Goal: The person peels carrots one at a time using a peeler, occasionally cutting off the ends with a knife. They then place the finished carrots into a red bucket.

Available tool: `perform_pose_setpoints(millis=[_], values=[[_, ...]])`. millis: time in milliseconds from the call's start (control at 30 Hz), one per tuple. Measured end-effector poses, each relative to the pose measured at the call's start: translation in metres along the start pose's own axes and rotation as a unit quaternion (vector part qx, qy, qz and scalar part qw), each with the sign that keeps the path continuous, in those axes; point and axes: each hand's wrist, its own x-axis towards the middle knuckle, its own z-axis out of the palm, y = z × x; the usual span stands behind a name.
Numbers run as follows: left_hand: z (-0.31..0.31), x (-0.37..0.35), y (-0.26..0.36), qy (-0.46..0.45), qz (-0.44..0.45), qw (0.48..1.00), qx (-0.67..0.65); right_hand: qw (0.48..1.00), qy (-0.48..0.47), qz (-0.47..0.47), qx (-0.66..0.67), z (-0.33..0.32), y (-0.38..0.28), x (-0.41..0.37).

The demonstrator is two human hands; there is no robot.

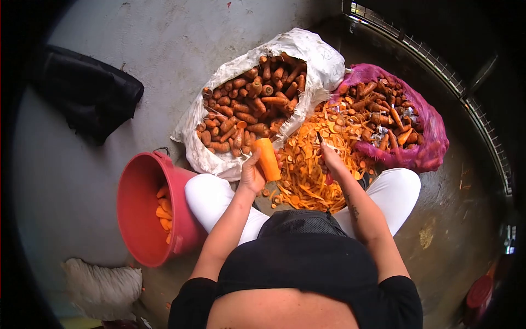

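My left hand (252, 172) is wrapped round a thick, peeled carrot (267, 159) that is bright orange and held nearly upright. In my right hand (332, 160) is a small knife (319, 138); its narrow dark blade points away from me, and a bit of red handle shows below the fingers. Knife and carrot are apart. Beneath and between both hands spreads a heap of orange peelings and cut carrot ends (309, 175). Just beyond my left hand, a white sack (197, 156) lies open, full of unpeeled carrots (249, 104).
A red bucket (134, 181) with peeled carrots (164, 211) inside leans beside my left knee. At the right, a pink mesh sack (433, 142) holds more carrots and scraps. Black cloth (90, 90) lies far left, and a pale sack (104, 288) lies near left. A metal grille (433, 60) edges the floor.
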Motion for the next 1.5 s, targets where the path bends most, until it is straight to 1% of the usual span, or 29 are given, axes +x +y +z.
perform_pose_setpoints(millis=[33, 133, 200, 267, 300, 333, 400, 433, 467, 500, 533, 600, 667, 700, 733, 800, 833, 867, 933, 967, 1000, 1067, 1100, 1200, 1267, 1367, 1400, 1467, 1500], values=[[-0.001, 0.000, 0.002, 0.003, 0.010, 1.000, -0.018, 1.000, -0.003, -0.002, -0.003, 0.001, 0.001, 0.001], [-0.003, 0.002, 0.023, 0.069, 0.158, 0.982, 0.075, 0.998, 0.000, -0.020, -0.064, 0.006, -0.004, 0.000], [0.003, -0.009, 0.060, 0.116, 0.291, 0.934, 0.174, 0.993, 0.004, -0.058, -0.099, 0.011, -0.008, -0.005], [0.009, -0.028, 0.110, 0.178, 0.458, 0.813, 0.312, 0.984, 0.014, -0.096, -0.151, 0.014, -0.011, -0.005], [0.020, -0.042, 0.131, 0.230, 0.518, 0.748, 0.346, 0.981, 0.016, -0.110, -0.157, 0.015, -0.009, -0.001], [0.036, -0.057, 0.148, 0.293, 0.554, 0.703, 0.336, 0.976, 0.025, -0.121, -0.180, 0.015, -0.004, 0.006], [0.021, -0.075, 0.181, 0.349, 0.623, 0.608, 0.348, 0.963, 0.041, -0.146, -0.224, 0.016, 0.006, 0.021], [-0.003, -0.085, 0.198, 0.411, 0.627, 0.532, 0.394, 0.961, 0.047, -0.095, -0.254, 0.024, -0.004, 0.011], [-0.027, -0.095, 0.213, 0.467, 0.622, 0.450, 0.438, 0.954, 0.044, -0.101, -0.278, 0.026, -0.002, 0.013], [-0.039, -0.104, 0.223, 0.525, 0.594, 0.395, 0.464, 0.947, 0.040, -0.106, -0.302, 0.028, 0.002, 0.016], [-0.055, -0.109, 0.232, 0.570, 0.559, 0.375, 0.472, 0.940, 0.037, -0.118, -0.317, 0.028, 0.008, 0.022], [-0.078, -0.123, 0.242, 0.616, 0.409, 0.398, 0.543, 0.926, 0.033, -0.142, -0.348, 0.027, 0.019, 0.035], [-0.063, -0.116, 0.235, 0.644, 0.314, 0.325, 0.618, 0.919, 0.027, -0.165, -0.356, 0.026, 0.031, 0.047], [-0.091, -0.107, 0.238, 0.583, 0.412, 0.267, 0.648, 0.912, 0.029, -0.177, -0.369, 0.026, 0.037, 0.052], [-0.081, -0.097, 0.236, 0.526, 0.468, 0.304, 0.642, 0.904, 0.032, -0.188, -0.383, 0.026, 0.041, 0.056], [-0.066, -0.072, 0.235, 0.491, 0.410, 0.426, 0.639, 0.900, 0.036, -0.190, -0.391, 0.029, 0.050, 0.063], [-0.060, -0.053, 0.231, 0.468, 0.402, 0.482, 0.622, 0.908, 0.031, -0.130, -0.396, 0.033, 0.044, 0.059], [-0.055, -0.033, 0.228, 0.443, 0.393, 0.535, 0.603, 0.896, 0.034, -0.130, -0.422, 0.041, 0.038, 0.053], [-0.056, 0.009, 0.218, 0.382, 0.401, 0.485, 0.677, 0.871, 0.042, -0.133, -0.471, 0.051, 0.034, 0.046], [-0.051, 0.026, 0.212, 0.369, 0.383, 0.473, 0.702, 0.868, 0.042, -0.115, -0.482, 0.049, 0.039, 0.053], [-0.047, 0.041, 0.207, 0.356, 0.365, 0.461, 0.727, 0.859, 0.033, -0.131, -0.494, 0.046, 0.043, 0.057], [-0.054, 0.063, 0.196, 0.349, 0.338, 0.494, 0.721, 0.841, 0.014, -0.162, -0.516, 0.041, 0.054, 0.067], [-0.063, 0.073, 0.192, 0.346, 0.324, 0.511, 0.717, 0.824, 0.008, -0.116, -0.555, 0.045, 0.046, 0.065], [-0.119, 0.110, 0.180, 0.340, 0.199, 0.516, 0.761, 0.813, -0.015, -0.096, -0.574, 0.048, 0.044, 0.068], [-0.164, 0.138, 0.179, 0.228, 0.046, 0.589, 0.774, 0.812, -0.046, -0.084, -0.576, 0.059, 0.031, 0.064], [-0.180, 0.168, 0.161, 0.210, -0.111, 0.597, 0.767, 0.813, -0.054, -0.093, -0.573, 0.065, 0.024, 0.066], [-0.196, 0.180, 0.147, 0.205, -0.090, 0.568, 0.792, 0.812, -0.051, -0.101, -0.572, 0.066, 0.023, 0.067], [-0.253, 0.203, 0.111, 0.189, -0.070, 0.525, 0.827, 0.802, -0.057, -0.093, -0.587, 0.066, 0.018, 0.069], [-0.262, 0.207, 0.106, 0.180, -0.098, 0.525, 0.826, 0.799, -0.056, -0.096, -0.590, 0.063, 0.018, 0.070]])
